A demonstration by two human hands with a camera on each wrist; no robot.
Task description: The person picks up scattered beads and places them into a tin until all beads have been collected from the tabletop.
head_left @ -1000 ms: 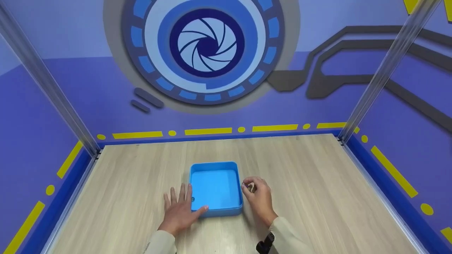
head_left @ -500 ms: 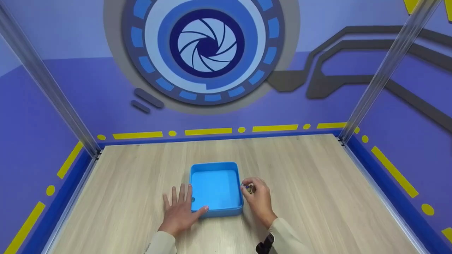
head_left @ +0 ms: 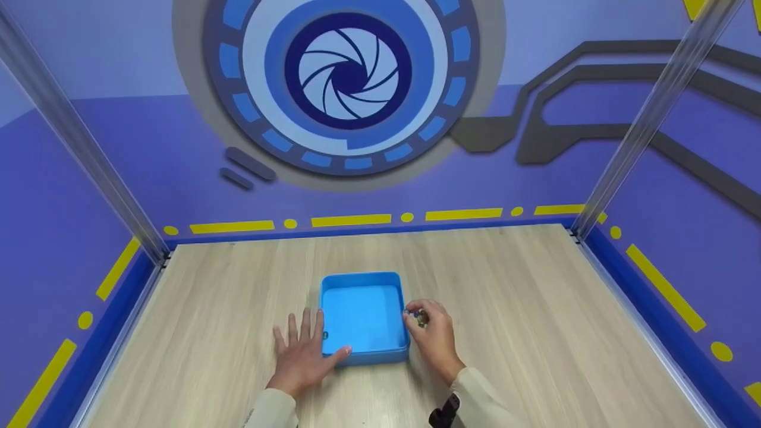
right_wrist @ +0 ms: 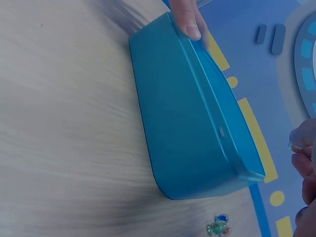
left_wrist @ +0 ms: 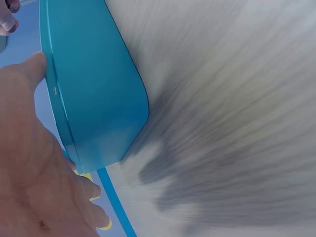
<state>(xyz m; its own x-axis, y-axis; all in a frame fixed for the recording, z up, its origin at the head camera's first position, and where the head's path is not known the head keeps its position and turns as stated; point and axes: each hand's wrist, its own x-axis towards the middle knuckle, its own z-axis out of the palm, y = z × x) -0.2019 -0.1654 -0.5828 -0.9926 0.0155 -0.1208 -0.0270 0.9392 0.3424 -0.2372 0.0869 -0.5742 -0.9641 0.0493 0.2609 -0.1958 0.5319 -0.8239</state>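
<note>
A square blue tin box (head_left: 371, 358), lidless, sits between the hands on the wooden tabletop. My left hand (head_left: 300, 359) rests on its near left corner, fingers straight and spread, thumb along the front rim; the left wrist view shows this hand (left_wrist: 39, 168) against the rim. Beside the right wall, my right hand (head_left: 437, 336) pinches a small clear glass marble (right_wrist: 293, 147) between thumb and fingertip. Beneath that hand, several glass marbles (right_wrist: 218, 226), blue, green and reddish, lie clustered on the table. A small dark round thing (head_left: 325, 335), probably a marble, lies inside the box.
Wood-grain tabletop (head_left: 505, 279) surrounds the box. Blue-purple printed panels (head_left: 416, 190) enclose the back and both sides, with metal posts (head_left: 645, 119) at the rear corners. A black device (head_left: 445, 411) is strapped to the right wrist.
My right hand has shifted slightly left, towards the box's right rim, and more of the marbles shows between its fingers and thumb. The left hand and the box have stayed in place.
</note>
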